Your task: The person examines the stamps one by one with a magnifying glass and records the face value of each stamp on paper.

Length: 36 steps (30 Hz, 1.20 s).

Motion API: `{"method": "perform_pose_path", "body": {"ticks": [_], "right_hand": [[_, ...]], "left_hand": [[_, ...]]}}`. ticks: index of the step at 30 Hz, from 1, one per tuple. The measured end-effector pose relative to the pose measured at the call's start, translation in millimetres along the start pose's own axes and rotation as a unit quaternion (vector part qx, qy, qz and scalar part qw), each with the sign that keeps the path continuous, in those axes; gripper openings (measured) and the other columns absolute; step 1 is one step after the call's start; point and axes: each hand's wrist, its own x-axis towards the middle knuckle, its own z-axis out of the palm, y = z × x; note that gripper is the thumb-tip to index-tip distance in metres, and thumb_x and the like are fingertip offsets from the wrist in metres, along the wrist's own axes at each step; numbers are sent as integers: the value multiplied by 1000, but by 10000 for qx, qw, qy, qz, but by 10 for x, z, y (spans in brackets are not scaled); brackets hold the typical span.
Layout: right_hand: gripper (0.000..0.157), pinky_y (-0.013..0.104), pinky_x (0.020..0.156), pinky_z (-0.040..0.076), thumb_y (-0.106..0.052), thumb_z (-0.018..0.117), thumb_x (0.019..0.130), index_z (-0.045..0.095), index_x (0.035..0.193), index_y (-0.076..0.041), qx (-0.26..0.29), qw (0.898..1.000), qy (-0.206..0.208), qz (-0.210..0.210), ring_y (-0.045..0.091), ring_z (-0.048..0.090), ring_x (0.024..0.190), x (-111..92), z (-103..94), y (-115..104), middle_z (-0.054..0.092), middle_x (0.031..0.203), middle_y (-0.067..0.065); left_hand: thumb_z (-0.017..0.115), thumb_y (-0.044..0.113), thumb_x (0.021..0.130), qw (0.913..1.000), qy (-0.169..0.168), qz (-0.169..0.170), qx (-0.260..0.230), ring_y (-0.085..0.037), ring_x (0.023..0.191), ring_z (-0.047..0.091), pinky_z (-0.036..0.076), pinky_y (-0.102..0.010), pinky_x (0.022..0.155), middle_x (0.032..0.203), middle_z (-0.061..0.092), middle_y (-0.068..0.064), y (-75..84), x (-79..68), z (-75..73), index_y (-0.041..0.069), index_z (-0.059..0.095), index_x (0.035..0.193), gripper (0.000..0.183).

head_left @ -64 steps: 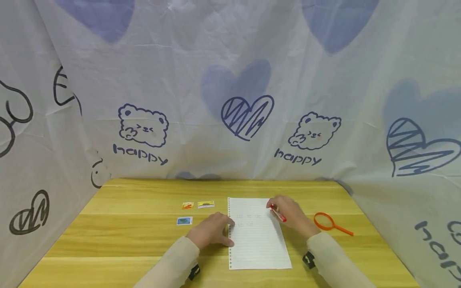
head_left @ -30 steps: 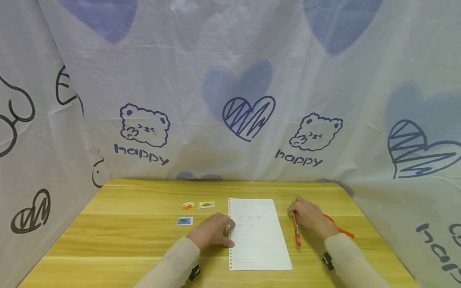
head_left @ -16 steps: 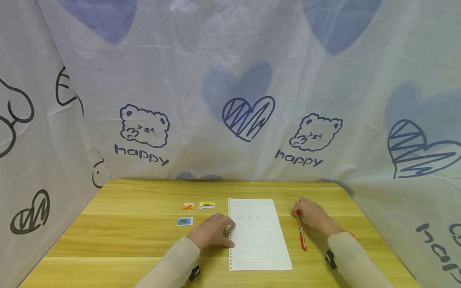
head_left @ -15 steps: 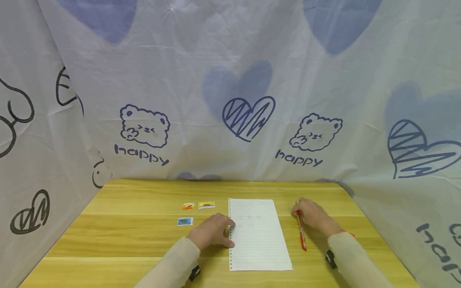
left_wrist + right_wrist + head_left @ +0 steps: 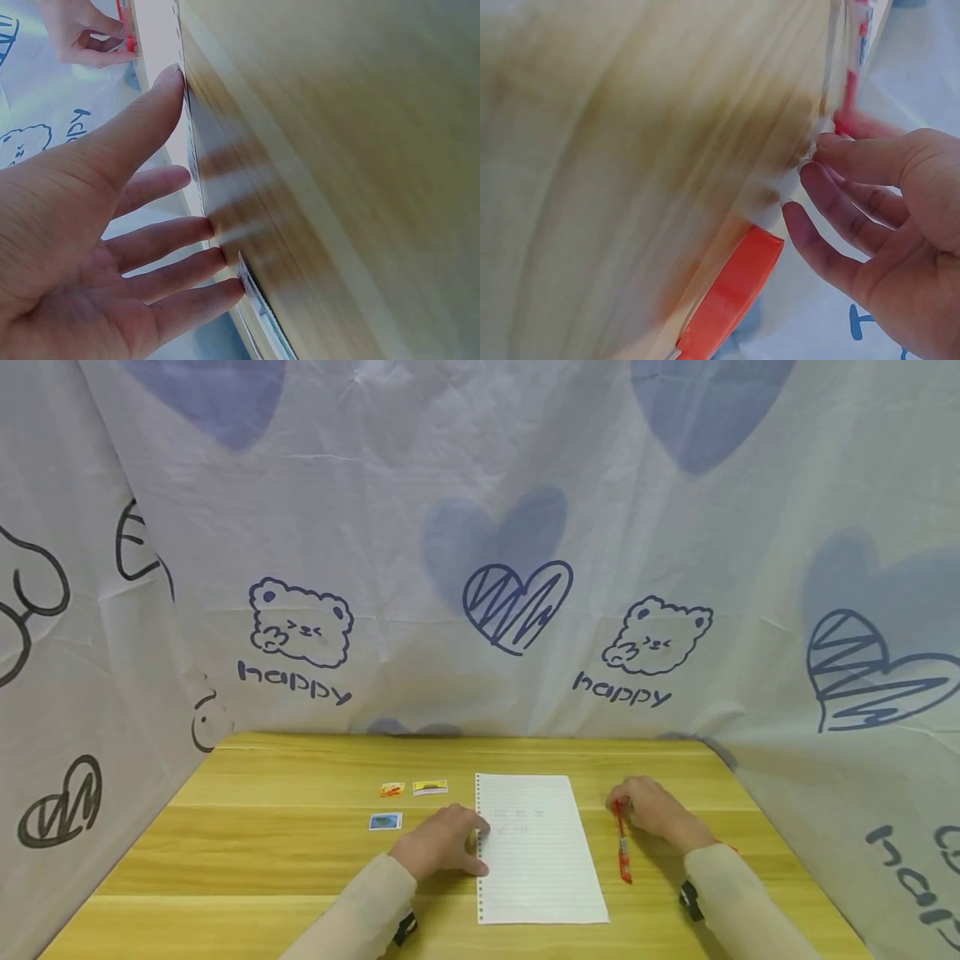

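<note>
A sheet of lined paper (image 5: 536,868), punched along its left edge and bearing faint handwritten numbers, lies in the middle of the table. My left hand (image 5: 442,842) rests at that punched edge, thumb and fingers spread, as the left wrist view also shows. To the right of the sheet, my right hand (image 5: 648,806) pinches one end of a red pen (image 5: 623,852) with its fingertips. The pen's other end points back toward me. In the right wrist view, an orange magnifying glass (image 5: 735,292) lies close to the right fingers; in the head view the right arm hides most of it.
Three small stamp-like pictures lie left of the paper: an orange one (image 5: 392,789), a yellow one (image 5: 430,787) and a blue one (image 5: 385,821). The wooden table (image 5: 247,860) ends at a white hanging cloth (image 5: 420,693) printed with hearts and bears.
My right hand has moved right with the pen, off the paper's upper right edge to the table beside it. The pen has swung to point toward me. My left hand stays put.
</note>
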Motion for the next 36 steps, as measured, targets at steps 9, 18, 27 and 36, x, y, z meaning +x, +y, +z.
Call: {"method": "perform_pose_path", "body": {"ticks": [9,18,27,36], "right_hand": [[30,40,76,58,17,67,75,76,83,-11,89,9999,-67,-55,20,63,77,-1,-16,-29,73,83,1],[32,31,69,55,18,65,71,75,80,-12,98,9996,88,-263,14,61,73,1,22,29,71,78,0],[33,31,70,55,19,64,71,75,81,-11,170,9994,98,-275,13,60,74,7,10,33,71,79,0],[32,39,79,59,17,63,76,77,84,-11,226,9997,-78,44,18,65,81,-13,-2,-16,74,86,1]], "left_hand": [[91,34,76,10000,-2,-35,-54,-28,118,64,52,-46,109,129,71,-12,3,-9,4,6,70,129,63],[91,35,75,10000,3,-34,5,-28,119,64,52,-45,109,130,71,-11,0,-3,12,7,70,128,63],[91,34,76,10000,45,-29,7,-29,118,64,52,-46,108,128,71,-12,23,-19,-20,6,70,128,63],[91,34,76,10000,-25,-53,74,-25,114,65,53,-44,107,127,71,-12,10,-13,-10,7,69,129,64]]}}
